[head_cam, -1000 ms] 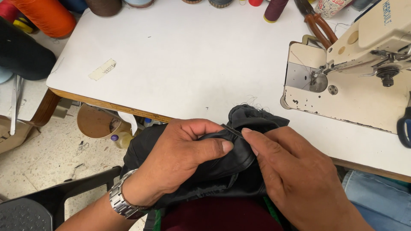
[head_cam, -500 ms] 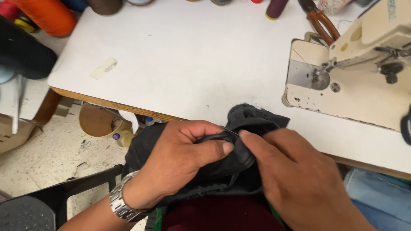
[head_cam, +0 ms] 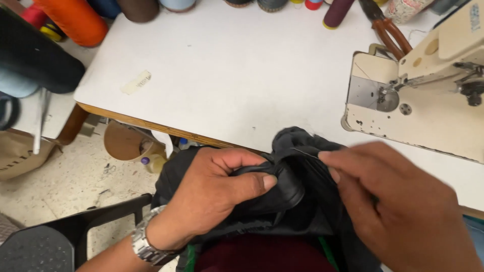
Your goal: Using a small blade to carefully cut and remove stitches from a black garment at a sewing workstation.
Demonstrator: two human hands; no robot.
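The left hand is squeezing a soft black bundle of cloth, with the thumb lying across the top and the other fingers curled around it. Holding it tight like this is probably keeping the fold from slipping open. The right hand is a bit blurry, but its fingertips are pinching together at the top of the cloth, where a thin dark thread is sticking out. It looks like they are gripping that thread, though the blur makes it hard to be sure.

The bundle is sitting low at the near edge of the white wooden table, partly over the person's lap, so both hands can reach it easily. A shiny silver metal wristwatch is sitting on the left wrist.

Farther out, a cream-coloured metal sewing machine is standing on the right side of the table. Big cones of thread, like the fat orange thread cone, are lined up along the far edge, out of the way. Brown-handled pliers are lying near the machine.
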